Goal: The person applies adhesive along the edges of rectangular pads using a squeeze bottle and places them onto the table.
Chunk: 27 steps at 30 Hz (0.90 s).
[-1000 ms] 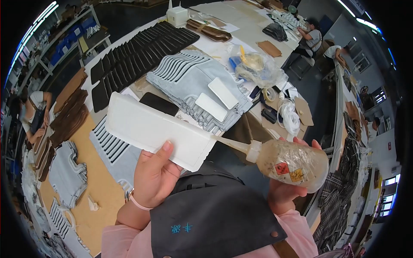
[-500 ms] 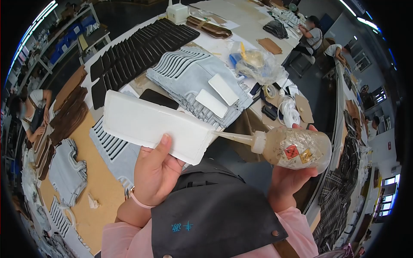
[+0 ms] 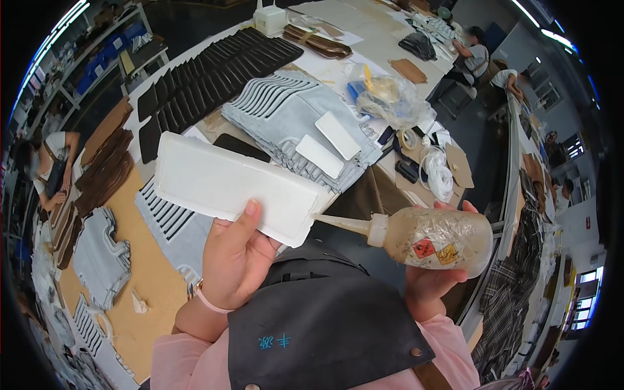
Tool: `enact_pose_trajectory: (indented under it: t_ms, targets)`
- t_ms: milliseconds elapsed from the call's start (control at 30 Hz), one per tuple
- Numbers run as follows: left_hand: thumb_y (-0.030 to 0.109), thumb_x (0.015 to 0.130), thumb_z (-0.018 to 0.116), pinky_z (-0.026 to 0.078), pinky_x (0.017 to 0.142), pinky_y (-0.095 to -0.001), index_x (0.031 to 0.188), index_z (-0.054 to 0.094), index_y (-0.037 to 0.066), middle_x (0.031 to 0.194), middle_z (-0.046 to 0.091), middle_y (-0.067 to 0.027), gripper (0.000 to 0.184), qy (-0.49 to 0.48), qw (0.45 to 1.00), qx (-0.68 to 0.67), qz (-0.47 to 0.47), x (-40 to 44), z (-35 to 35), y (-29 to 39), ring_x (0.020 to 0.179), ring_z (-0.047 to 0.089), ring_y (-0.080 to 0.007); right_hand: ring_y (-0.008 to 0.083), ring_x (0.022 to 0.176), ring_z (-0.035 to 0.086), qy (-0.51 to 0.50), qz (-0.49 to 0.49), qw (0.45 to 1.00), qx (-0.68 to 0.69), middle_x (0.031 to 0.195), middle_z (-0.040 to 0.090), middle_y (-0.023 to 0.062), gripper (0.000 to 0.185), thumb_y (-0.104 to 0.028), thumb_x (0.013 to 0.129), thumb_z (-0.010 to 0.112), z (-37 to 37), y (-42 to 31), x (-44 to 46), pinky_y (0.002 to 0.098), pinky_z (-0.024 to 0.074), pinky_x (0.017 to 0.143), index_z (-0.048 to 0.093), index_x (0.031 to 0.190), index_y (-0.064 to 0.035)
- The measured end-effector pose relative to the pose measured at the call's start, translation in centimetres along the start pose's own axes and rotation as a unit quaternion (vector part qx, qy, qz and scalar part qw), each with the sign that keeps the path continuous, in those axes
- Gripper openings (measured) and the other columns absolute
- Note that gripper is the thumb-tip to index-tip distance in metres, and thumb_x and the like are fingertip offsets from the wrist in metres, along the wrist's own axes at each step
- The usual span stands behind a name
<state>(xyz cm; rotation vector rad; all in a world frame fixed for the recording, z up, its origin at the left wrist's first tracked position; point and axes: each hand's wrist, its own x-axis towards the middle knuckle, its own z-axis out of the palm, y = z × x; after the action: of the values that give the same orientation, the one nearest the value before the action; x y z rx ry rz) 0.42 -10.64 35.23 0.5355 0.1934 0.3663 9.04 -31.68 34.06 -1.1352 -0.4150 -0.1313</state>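
Observation:
My left hand (image 3: 237, 260) grips a long white panel (image 3: 227, 185) by its lower edge, thumb on top and fingers underneath. A clear bottle of brownish liquid (image 3: 439, 240), with red and orange hazard labels, lies tilted sideways in my right hand (image 3: 435, 283). Its narrow nozzle points left, and the tip is at the right end of the panel. Beyond the panel, two small white pieces (image 3: 338, 135) rest on a stack of light grey cut parts (image 3: 286, 110).
Rows of black pieces (image 3: 214, 81) lie at the back left. A plastic bag (image 3: 390, 101), tape roll (image 3: 408, 140) and white cord coil (image 3: 437, 172) are on the right. Co-workers sit at the far left (image 3: 58, 162) and back right (image 3: 471, 58).
The bottle first rose and moved right, then came back down and left, its nozzle tip now lower along the panel's right end. The panel has shifted slightly left and up.

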Motion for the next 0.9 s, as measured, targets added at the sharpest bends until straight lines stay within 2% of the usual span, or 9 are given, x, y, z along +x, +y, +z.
enact_pose_trajectory:
  t_ms: [200,267,300,400,500,600,700,800,900]
  targets:
    - [0.009,0.091,0.043,0.039,0.096,-0.0411,0.122,0.038,0.003,0.122,0.046,-0.0109,0.032,-0.005,1.000,-0.012,-0.014,0.0,0.2,0.3,0.114,0.045,-0.0244,0.0288,0.106,0.050,-0.032,0.062,0.996,0.058,0.115,0.046,0.0181,0.095,-0.060,0.063,0.065,0.0,0.4,0.0,0.0490,0.0414,0.091,0.022,0.128,-0.0059]
    - [0.007,0.090,0.042,0.035,0.101,-0.0414,0.127,0.032,0.003,0.128,0.042,-0.0122,0.038,-0.008,0.999,-0.024,-0.021,0.0,0.3,0.4,0.119,0.041,-0.0238,0.0283,0.108,0.049,-0.091,0.077,0.992,0.034,0.114,0.047,0.0179,0.093,-0.061,0.067,0.061,-0.7,0.9,-0.1,0.0477,0.0411,0.092,0.023,0.129,-0.0031]
    - [0.008,0.091,0.042,0.037,0.099,-0.0412,0.124,0.035,0.003,0.124,0.044,-0.0117,0.035,-0.001,1.000,-0.020,-0.016,0.0,0.3,0.4,0.116,0.043,-0.0241,0.0281,0.109,0.048,-0.121,0.084,0.989,0.021,0.113,0.048,0.0178,0.092,-0.062,0.069,0.059,-0.9,1.0,-0.1,0.0470,0.0410,0.092,0.024,0.129,-0.0017]
    - [0.010,0.091,0.043,0.041,0.094,-0.0407,0.119,0.041,0.002,0.118,0.049,-0.0108,0.029,0.011,1.000,-0.008,-0.006,-0.1,0.4,0.3,0.111,0.048,-0.0245,0.0281,0.110,0.048,-0.059,0.114,0.988,0.085,0.115,0.047,0.0187,0.092,-0.061,0.068,0.060,-0.7,0.7,0.3,0.0468,0.0411,0.092,0.025,0.129,-0.0013]
    - [0.009,0.091,0.043,0.039,0.096,-0.0414,0.121,0.039,0.002,0.121,0.047,-0.0115,0.031,0.004,1.000,0.001,-0.010,-0.2,0.5,0.2,0.113,0.046,-0.0245,0.0282,0.110,0.048,0.021,0.035,0.998,0.039,0.115,0.047,0.0197,0.094,-0.063,0.067,0.060,0.1,0.2,0.7,0.0463,0.0434,0.089,0.025,0.129,-0.0008]
    - [0.008,0.091,0.042,0.038,0.097,-0.0422,0.123,0.037,0.001,0.123,0.045,-0.0123,0.033,0.003,1.000,0.000,-0.009,-0.2,0.6,0.1,0.115,0.045,-0.0248,0.0283,0.105,0.051,-0.014,0.019,0.999,0.048,0.113,0.049,0.0200,0.091,-0.057,0.065,0.066,0.4,0.3,0.3,0.0480,0.0423,0.091,0.026,0.127,-0.0026]
    - [0.009,0.091,0.043,0.041,0.095,-0.0406,0.119,0.040,0.001,0.118,0.049,-0.0115,0.029,0.017,1.000,0.007,0.004,-0.2,0.8,0.0,0.111,0.048,-0.0245,0.0280,0.108,0.050,-0.111,0.077,0.990,0.039,0.114,0.048,0.0193,0.091,-0.058,0.066,0.065,-0.3,0.4,-0.2,0.0480,0.0420,0.091,0.026,0.127,-0.0031]
    - [0.009,0.091,0.043,0.040,0.095,-0.0403,0.119,0.040,0.001,0.117,0.049,-0.0115,0.029,0.014,1.000,0.011,0.008,-0.2,0.8,0.0,0.110,0.048,-0.0246,0.0268,0.111,0.048,-0.110,0.130,0.983,0.072,0.116,0.047,0.0190,0.094,-0.059,0.065,0.064,-0.3,0.0,0.1,0.0462,0.0407,0.093,0.024,0.128,-0.0036]
    - [0.008,0.091,0.043,0.040,0.095,-0.0400,0.119,0.041,0.001,0.117,0.049,-0.0113,0.029,0.013,1.000,0.023,0.007,-0.3,0.7,-0.1,0.110,0.048,-0.0243,0.0273,0.114,0.045,0.015,0.041,0.998,0.052,0.117,0.046,0.0185,0.093,-0.062,0.069,0.057,-0.1,-0.1,0.9,0.0428,0.0392,0.095,0.023,0.131,-0.0016]
